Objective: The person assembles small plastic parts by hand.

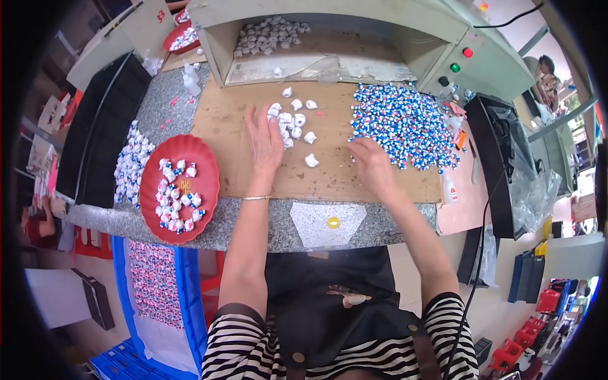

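Note:
My left hand (264, 140) lies at the left edge of a loose group of small white figure-like pieces (296, 125) on the brown board (237, 171). Its fingers are stretched out and the thumb touches or nearly touches the closest pieces. My right hand (373, 166) is over the board at the near left edge of a wide heap of tiny blue, white and red parts (399, 123). Thumb and fingers there are pinched together; what they hold, if anything, is too small to make out. A single white piece (311, 160) sits between my hands.
A red scalloped plate (150, 190) with white-and-blue pieces stands at the left, beside a pile of similar pieces (130, 166). Beyond the board, an open-fronted machine (329, 16) holds more white pieces. Black bins (95, 136) flank the bench, and a small bottle (450, 190) stands at right.

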Demonstrator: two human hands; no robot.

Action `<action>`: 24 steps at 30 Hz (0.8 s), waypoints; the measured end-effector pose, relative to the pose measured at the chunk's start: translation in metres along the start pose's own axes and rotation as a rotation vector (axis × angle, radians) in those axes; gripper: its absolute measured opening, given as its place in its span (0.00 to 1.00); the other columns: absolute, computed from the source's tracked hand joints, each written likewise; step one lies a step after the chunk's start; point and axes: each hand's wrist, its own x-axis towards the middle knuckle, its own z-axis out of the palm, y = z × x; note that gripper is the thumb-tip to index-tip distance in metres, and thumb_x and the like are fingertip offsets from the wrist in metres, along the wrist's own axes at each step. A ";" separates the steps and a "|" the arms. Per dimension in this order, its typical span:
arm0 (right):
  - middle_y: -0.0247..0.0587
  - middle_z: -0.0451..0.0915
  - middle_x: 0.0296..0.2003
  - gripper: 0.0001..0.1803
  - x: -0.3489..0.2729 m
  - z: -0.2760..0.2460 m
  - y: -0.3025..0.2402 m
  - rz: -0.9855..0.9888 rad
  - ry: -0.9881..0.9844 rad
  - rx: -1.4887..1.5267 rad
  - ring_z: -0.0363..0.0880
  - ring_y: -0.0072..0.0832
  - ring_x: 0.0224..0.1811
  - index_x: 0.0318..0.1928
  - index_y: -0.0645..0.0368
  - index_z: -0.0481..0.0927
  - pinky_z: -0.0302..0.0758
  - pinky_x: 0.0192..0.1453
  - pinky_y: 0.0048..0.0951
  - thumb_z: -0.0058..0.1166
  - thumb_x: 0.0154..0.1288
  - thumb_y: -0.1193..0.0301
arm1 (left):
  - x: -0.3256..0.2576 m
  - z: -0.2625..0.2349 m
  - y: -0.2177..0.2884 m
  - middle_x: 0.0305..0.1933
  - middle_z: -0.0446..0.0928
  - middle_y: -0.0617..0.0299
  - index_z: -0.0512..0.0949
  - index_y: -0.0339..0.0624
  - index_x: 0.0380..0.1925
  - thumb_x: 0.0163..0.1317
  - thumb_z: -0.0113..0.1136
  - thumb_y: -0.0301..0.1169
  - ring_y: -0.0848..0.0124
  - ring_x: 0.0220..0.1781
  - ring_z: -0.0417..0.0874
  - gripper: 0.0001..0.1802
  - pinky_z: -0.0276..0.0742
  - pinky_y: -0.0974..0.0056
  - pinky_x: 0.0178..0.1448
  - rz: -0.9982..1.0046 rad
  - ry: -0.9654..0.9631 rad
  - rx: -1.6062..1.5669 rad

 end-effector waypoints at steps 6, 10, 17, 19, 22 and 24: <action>0.47 0.76 0.39 0.14 -0.007 -0.010 0.018 -0.223 -0.208 -0.149 0.74 0.44 0.47 0.37 0.63 0.78 0.74 0.51 0.38 0.51 0.46 0.83 | -0.058 -0.057 0.030 0.49 0.72 0.46 0.75 0.36 0.47 0.57 0.59 0.25 0.48 0.52 0.74 0.16 0.72 0.54 0.56 -0.084 -0.204 -0.134; 0.48 0.75 0.36 0.11 -0.009 -0.012 0.014 -0.245 -0.270 -0.124 0.74 0.45 0.45 0.34 0.63 0.76 0.73 0.49 0.41 0.52 0.47 0.83 | -0.073 -0.050 0.084 0.45 0.75 0.52 0.78 0.38 0.42 0.53 0.64 0.25 0.55 0.47 0.78 0.14 0.76 0.58 0.50 0.221 -0.405 -0.140; 0.46 0.76 0.36 0.07 -0.027 -0.044 -0.009 -0.037 -0.152 0.072 0.79 0.44 0.37 0.37 0.62 0.80 0.76 0.38 0.38 0.58 0.55 0.81 | -0.070 0.001 0.080 0.48 0.74 0.53 0.76 0.40 0.36 0.53 0.62 0.26 0.52 0.48 0.77 0.10 0.76 0.54 0.49 0.355 -0.756 -0.040; 0.47 0.78 0.36 0.06 -0.044 -0.056 -0.011 -0.018 -0.116 0.101 0.80 0.45 0.38 0.36 0.64 0.80 0.76 0.39 0.38 0.58 0.56 0.80 | -0.066 -0.002 0.091 0.46 0.74 0.53 0.75 0.41 0.35 0.53 0.61 0.26 0.52 0.47 0.77 0.09 0.75 0.53 0.48 0.359 -0.588 -0.169; 0.50 0.78 0.32 0.05 -0.063 -0.061 -0.003 0.080 -0.155 -0.026 0.80 0.48 0.34 0.36 0.63 0.80 0.76 0.37 0.42 0.58 0.57 0.78 | -0.060 -0.013 0.120 0.45 0.74 0.53 0.75 0.41 0.37 0.53 0.60 0.25 0.52 0.47 0.77 0.10 0.75 0.52 0.47 0.171 -0.680 -0.206; 0.50 0.78 0.32 0.04 -0.066 -0.056 0.002 0.112 -0.161 -0.062 0.80 0.49 0.34 0.35 0.63 0.79 0.76 0.36 0.44 0.58 0.57 0.78 | -0.068 0.001 0.123 0.44 0.74 0.53 0.75 0.40 0.37 0.53 0.60 0.25 0.52 0.46 0.78 0.09 0.76 0.52 0.46 0.243 -0.688 -0.212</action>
